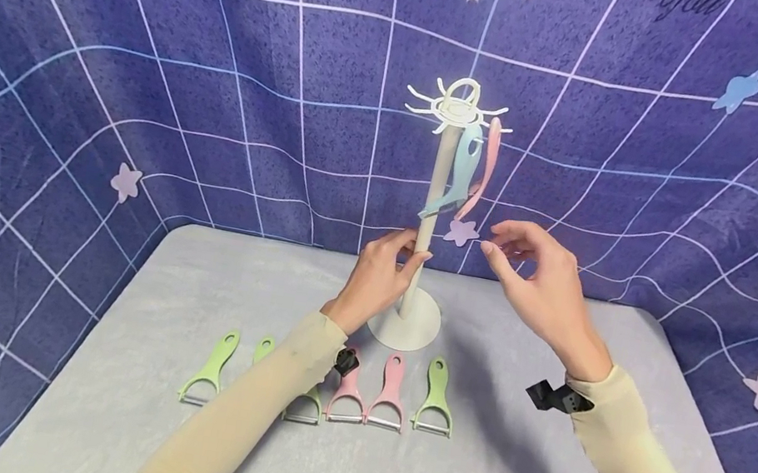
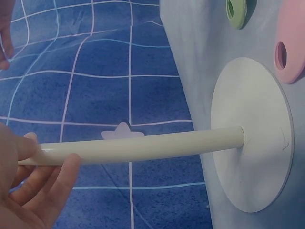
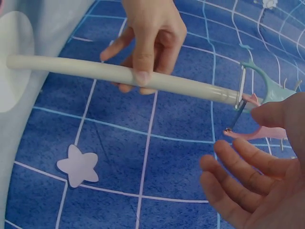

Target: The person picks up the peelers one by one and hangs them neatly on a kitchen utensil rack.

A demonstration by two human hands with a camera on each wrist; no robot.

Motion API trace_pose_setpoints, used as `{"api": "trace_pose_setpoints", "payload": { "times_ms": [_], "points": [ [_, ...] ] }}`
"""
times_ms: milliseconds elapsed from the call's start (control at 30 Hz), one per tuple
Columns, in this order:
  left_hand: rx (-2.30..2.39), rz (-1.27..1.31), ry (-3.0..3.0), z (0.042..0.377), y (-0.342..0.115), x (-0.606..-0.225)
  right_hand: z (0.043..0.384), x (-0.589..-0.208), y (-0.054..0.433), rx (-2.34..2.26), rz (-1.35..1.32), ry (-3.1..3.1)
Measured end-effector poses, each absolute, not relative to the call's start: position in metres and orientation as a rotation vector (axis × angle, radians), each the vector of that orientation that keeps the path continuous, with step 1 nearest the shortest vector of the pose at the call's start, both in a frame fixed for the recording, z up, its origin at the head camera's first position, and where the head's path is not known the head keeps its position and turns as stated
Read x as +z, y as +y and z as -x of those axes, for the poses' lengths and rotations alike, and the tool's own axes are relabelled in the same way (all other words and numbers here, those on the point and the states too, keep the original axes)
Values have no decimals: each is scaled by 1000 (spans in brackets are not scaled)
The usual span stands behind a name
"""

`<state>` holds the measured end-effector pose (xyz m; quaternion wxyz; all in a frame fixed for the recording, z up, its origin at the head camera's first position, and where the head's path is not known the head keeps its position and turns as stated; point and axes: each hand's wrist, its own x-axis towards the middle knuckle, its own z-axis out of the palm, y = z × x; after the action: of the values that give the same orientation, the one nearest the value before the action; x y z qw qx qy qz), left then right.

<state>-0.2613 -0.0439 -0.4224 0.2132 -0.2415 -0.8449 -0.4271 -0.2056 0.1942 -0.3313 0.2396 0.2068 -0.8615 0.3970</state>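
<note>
The left hand (image 3: pixel 155 36) grips the pole (image 3: pixel 95 71); the right hand (image 3: pixel 276 186) is near a blue peeler (image 3: pixel 275 92) and pink peeler (image 3: pixel 270 133).

Near left, a cream fabric sleeve (image 1: pixel 249 412) partly hides green plastic peelers (image 1: pixel 305 408) and is itself cut off.

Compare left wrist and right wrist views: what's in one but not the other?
Left wrist only: holed handle ends of a green peeler and a pink peeler lying on the table.

Right wrist only: the hung light-blue peeler and hung pink peeler, by the pole's far end.

Both: the pole, its round base, the left hand holding the pole, at least part of the right hand, and the blue grid cloth.
</note>
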Motion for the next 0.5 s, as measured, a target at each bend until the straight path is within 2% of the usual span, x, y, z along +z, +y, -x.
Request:
{"api": "trace_pose_setpoints", "payload": {
  "times_ms": [500],
  "points": [
    [-1160,673,-2348,263,-44,-423,183,-355,194,927,-446,-2586]
  ]
}}
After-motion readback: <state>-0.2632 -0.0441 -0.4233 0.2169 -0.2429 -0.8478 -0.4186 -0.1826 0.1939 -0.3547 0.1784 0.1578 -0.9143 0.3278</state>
